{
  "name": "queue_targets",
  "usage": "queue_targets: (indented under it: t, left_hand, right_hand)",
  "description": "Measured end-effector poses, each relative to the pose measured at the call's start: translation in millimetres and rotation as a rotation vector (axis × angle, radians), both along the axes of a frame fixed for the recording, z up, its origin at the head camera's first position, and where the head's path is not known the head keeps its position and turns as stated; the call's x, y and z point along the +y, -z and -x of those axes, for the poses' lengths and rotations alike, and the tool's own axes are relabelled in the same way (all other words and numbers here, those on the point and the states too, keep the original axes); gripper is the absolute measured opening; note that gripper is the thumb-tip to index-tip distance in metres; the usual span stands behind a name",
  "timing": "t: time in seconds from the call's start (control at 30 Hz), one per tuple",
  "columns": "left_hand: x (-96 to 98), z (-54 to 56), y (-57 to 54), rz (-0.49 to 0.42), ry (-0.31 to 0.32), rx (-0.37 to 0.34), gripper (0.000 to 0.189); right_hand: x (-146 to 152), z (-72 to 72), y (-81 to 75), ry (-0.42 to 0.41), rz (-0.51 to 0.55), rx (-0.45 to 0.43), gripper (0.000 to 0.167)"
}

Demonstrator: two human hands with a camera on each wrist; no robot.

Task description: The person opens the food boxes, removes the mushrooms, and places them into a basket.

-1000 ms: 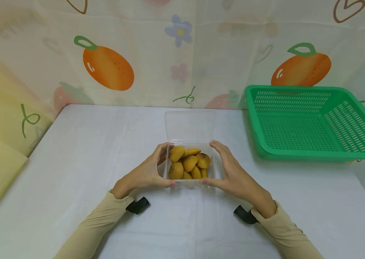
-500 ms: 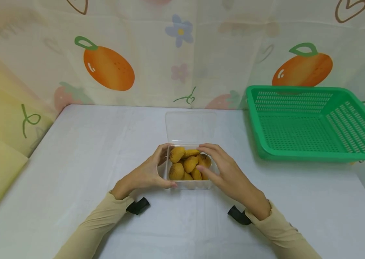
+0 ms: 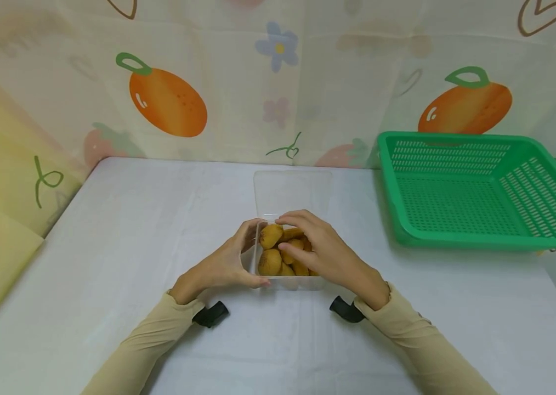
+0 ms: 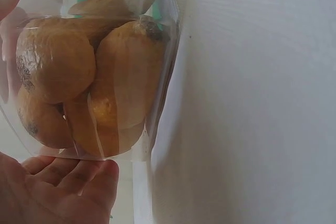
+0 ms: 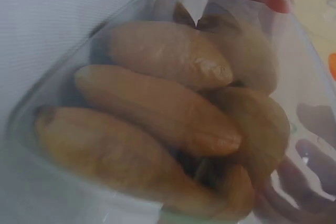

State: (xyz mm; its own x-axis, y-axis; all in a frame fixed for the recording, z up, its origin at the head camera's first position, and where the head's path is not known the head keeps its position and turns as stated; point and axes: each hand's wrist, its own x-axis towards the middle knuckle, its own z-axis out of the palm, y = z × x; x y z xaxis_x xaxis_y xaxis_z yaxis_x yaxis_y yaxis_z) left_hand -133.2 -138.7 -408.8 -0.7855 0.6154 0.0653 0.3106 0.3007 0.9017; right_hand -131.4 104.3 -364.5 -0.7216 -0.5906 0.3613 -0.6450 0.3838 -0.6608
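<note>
Here's the yellow fruit (image 3: 271, 236), heaped in the clear box (image 3: 290, 283) with its lid (image 3: 293, 192) tipped back, mid-table. The left hand (image 3: 231, 260) grips the box's left side, thumb in front, fingers behind. And the right hand (image 3: 327, 249) arches over the heap, thumb and fingers parted, nothing visibly held; whether it touches a piece, I can't tell. Looks like the reaching-in step; a pick from here would call for closing round one piece while the left steadies. Beyond, at right: the green basket (image 3: 485, 241).
</note>
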Motion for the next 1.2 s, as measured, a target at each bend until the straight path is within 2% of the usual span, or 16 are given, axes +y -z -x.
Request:
queue_targets:
  t: [0.17,0.33,0.57,0.77,0.93,1.2]
  left_hand:
    - [0.0,0.0,-1.0,-0.005,0.009,0.0,0.103]
    - [0.3,1.1,-2.5,0.014,0.0,-0.022,0.106]
    - [0.7,1.3,-2.3,0.017,0.0,-0.035,0.106]
    - [0.2,1.0,-1.5,0.017,0.001,-0.034,0.106]
    - [0.5,1.9,-0.9,0.017,0.0,-0.036,0.107]
    - [0.5,1.1,0.4,0.028,-0.009,-0.031,0.106]
  right_hand:
    - [-9.4,4.7,-1.7,-0.02,-0.068,-0.023,0.042]
    - [-15.1,6.8,-4.5,0.009,-0.157,-0.01,0.04]
    - [-18.5,8.8,-5.5,0.027,-0.18,0.013,0.037]
    - [-15.9,9.1,-3.4,0.018,-0.13,0.055,0.035]
    - [-10.1,7.4,-6.2,0.028,-0.05,0.05,0.038]
    - [-0.4,4.9,-9.3,0.016,0.062,-0.091,0.045]
